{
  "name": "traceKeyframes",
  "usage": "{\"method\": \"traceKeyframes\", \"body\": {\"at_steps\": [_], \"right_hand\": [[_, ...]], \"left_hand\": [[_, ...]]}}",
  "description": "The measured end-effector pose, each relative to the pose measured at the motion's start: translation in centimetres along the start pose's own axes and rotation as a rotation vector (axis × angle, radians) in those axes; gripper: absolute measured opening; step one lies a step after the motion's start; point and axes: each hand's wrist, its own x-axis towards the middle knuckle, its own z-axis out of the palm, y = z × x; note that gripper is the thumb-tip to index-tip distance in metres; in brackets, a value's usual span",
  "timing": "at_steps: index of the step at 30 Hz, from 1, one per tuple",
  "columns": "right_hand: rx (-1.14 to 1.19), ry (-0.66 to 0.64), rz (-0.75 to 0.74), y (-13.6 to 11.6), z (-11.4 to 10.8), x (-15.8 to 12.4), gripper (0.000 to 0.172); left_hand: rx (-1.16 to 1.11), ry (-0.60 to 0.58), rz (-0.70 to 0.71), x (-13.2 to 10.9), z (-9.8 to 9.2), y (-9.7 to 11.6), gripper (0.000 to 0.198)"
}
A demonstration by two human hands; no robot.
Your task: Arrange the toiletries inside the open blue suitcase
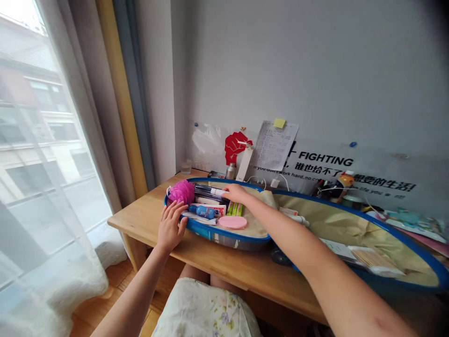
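Note:
A blue-rimmed case point(210, 230) lies on the desk, holding toiletries on a beige lining. My left hand point(170, 228) rests at its near left rim with fingers spread, touching or just beside a bright pink mesh bath puff point(182, 191). My right hand point(234, 193) reaches into the back of the case, fingertips closed around the white end of a long dark item point(206, 188); its kind is unclear. Nearer the front are a small blue bottle point(204, 211), a pink oval item point(233, 222) and green slim packets point(235, 208).
On the right, a second blue-rimmed compartment point(433, 277) holds a pack of cotton swabs point(377, 260) and a white box point(338, 249). Behind stand a silver bottle point(230, 171), a white lamp point(244, 162) and cables. A sheer curtain point(45, 187) hangs left of the wooden desk point(135, 211).

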Motion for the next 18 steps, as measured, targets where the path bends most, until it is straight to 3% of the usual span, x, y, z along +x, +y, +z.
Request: {"method": "traceKeyframes", "body": {"at_steps": [3,6,18], "right_hand": [[0.012,-0.014,-0.015,-2.1,2.4,0.9,0.03],[0.031,-0.034,-0.033,-2.6,3.6,1.4,0.034],[0.195,-0.107,-0.239,-1.4,4.9,1.8,0.023]], "left_hand": [[0.003,0.0,0.015,0.0,0.0,0.0,0.04],[0.003,-0.012,0.01,-0.1,0.0,-0.1,0.039],[0.002,-0.029,-0.009,0.0,0.0,-0.1,0.041]]}}
